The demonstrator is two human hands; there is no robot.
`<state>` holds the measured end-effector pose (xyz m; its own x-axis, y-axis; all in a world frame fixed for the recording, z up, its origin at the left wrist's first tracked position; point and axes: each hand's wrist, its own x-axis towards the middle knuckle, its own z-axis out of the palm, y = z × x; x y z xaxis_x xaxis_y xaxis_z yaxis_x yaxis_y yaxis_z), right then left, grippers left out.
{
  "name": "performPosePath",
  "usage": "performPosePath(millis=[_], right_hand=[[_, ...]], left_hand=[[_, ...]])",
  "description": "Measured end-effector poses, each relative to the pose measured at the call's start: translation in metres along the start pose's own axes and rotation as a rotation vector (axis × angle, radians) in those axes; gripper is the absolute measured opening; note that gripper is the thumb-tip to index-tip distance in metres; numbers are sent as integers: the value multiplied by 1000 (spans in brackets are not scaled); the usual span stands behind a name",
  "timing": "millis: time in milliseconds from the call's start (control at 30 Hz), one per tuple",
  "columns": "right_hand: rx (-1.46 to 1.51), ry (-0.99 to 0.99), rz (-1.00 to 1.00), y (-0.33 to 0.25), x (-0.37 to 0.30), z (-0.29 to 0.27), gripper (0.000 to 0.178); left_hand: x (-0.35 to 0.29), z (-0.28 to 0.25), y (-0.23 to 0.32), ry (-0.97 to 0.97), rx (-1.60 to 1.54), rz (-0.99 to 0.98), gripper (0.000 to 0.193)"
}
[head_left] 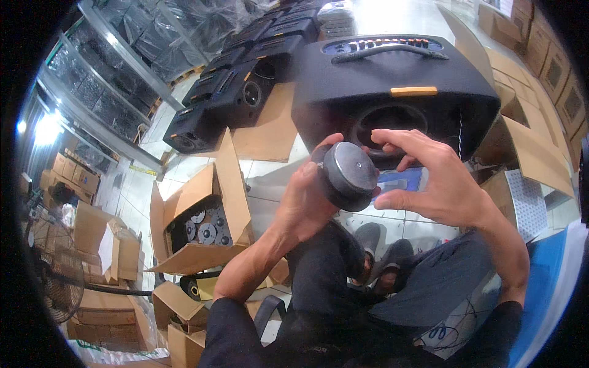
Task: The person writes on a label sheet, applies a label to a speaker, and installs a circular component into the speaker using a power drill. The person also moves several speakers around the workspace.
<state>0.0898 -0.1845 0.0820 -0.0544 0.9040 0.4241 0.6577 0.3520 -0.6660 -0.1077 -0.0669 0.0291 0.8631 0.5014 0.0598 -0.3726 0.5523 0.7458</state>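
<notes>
One round black part (pixel 356 170) is clamped in the left hand (pixel 308 205), before one black speaker cabinet (pixel 343 80). The right hand (pixel 434 181) is spread beside it, thumb and fingers apart. One open carton (pixel 234 190) contains at least four round discs (pixel 208 233).

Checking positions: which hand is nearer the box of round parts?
Left: the left hand, holding a black piece, is right of the box; the right hand is farther right.

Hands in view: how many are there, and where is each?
2: the left hand grips the round black part; the right hand is open just to its right. Others in the cluttered background may be hidden.
</notes>
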Motion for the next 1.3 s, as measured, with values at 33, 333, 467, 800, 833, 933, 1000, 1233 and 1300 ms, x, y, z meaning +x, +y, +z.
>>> performPosePath(millis=[33, 333, 467, 800, 833, 933, 1000, 1233, 1300], right_hand=[[3, -17, 7, 1, 0, -1, 72], [156, -50, 62, 18, 12, -5, 65], [136, -15, 11, 15, 16, -14, 47], [-268, -22, -414, -1, 21, 0, 15], [-264, -21, -423, -2, 21, 0, 13], [-259, -38, -454, -4, 24, 0, 12], [-257, -84, -476, -3, 26, -1, 11], [-514, -178, -419, -3, 9, 3, 11], [-659, -191, -439, -3, 1, 9, 13]], left_hand=[[1, 2, 1, -5, -23, -14, 66], [9, 11, -5, 49, 46, -71, 73], [11, 7, -6, -4, 24, -48, 72], [6, 0, -11, -13, 255, 142, 76], [6, 0, -11, -19, 271, 159, 76], [5, -1, -10, -13, 314, 144, 76], [4, 0, -11, -15, 332, 107, 75], [1, 0, -10, 60, 569, -246, 58], [5, 1, -12, 25, 583, -246, 52]])
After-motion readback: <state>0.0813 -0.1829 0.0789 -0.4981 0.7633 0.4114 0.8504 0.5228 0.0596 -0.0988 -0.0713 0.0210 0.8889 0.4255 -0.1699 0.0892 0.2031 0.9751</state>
